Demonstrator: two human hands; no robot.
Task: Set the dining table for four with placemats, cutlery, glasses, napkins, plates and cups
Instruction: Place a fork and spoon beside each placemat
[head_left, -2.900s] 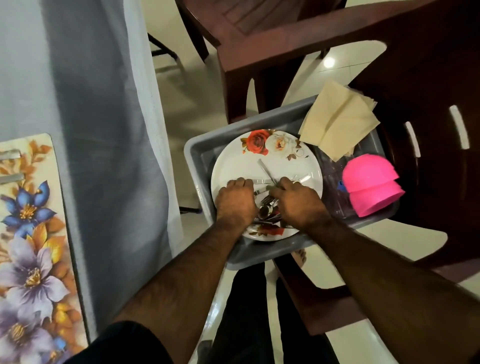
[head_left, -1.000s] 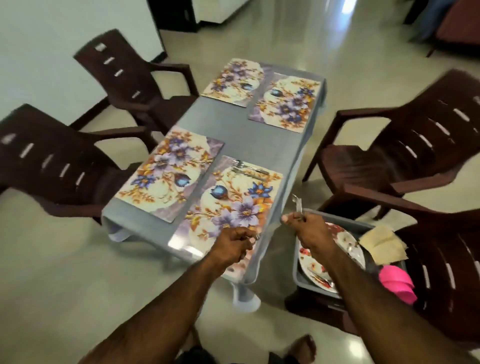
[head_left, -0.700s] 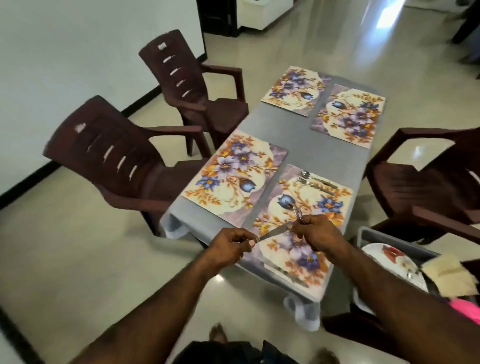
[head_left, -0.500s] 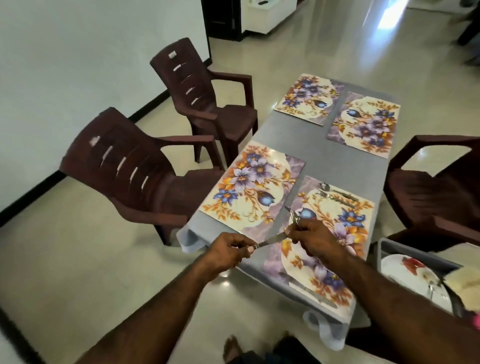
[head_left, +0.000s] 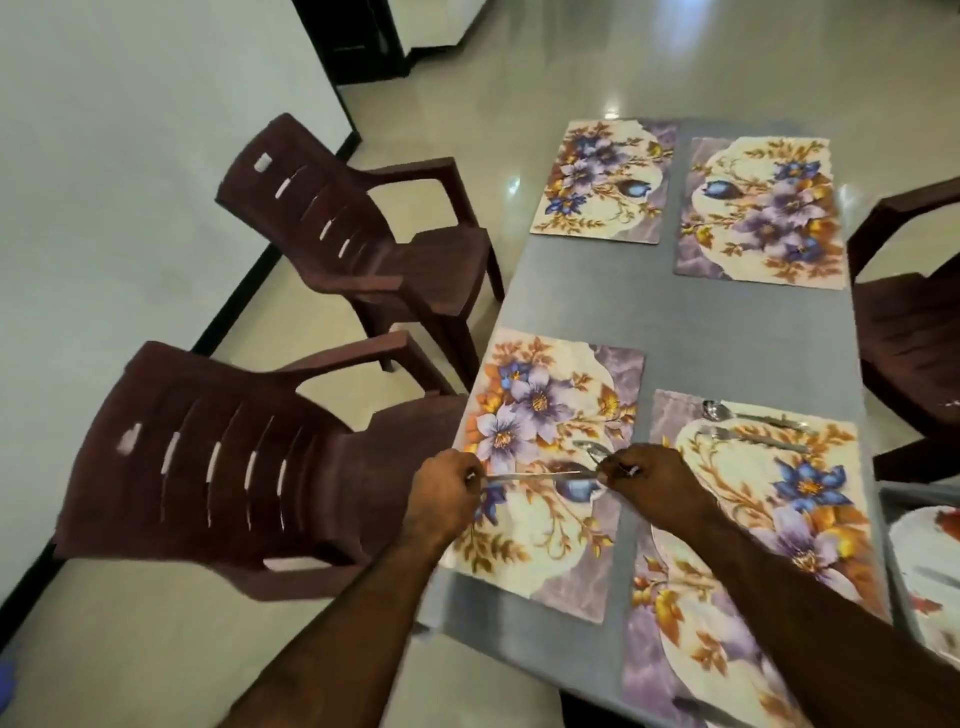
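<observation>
Grey table (head_left: 675, 332) with four floral placemats (head_left: 605, 182), two near, two far.

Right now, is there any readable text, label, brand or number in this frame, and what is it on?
None. The four placemats carry only flower patterns, the chairs and plate bear no lettering, and the cutlery is too small and blurred to show any stamp.

No text, label, brand, number or sign can be read on anything in view.
</observation>
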